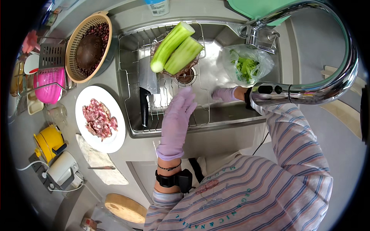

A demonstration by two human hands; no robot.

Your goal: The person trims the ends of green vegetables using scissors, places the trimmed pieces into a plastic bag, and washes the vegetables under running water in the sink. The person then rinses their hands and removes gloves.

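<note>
My left hand (177, 118), in a lavender glove, is over the wire rack (208, 106) in the steel sink, fingers extended and holding nothing visible. To its left a kitchen knife (149, 80) with a black handle lies on the rack. Beyond the fingertips, two thick peeled green stems (185, 55), apparently celtuce, rest on a brownish translucent dish (153, 47). My right hand (224, 94), gloved alike, is low in the sink's right part, just below a clear plastic bag (264, 62) of green peelings (245, 68). Its fingers are hard to make out.
A chrome faucet (312, 96) arches over my right forearm. Left of the sink are a white plate (82, 127) of sliced raw meat (99, 119) and a beige colander (70, 62) of dark red beans. A cloth (101, 164) and a yellow appliance (50, 143) sit farther left.
</note>
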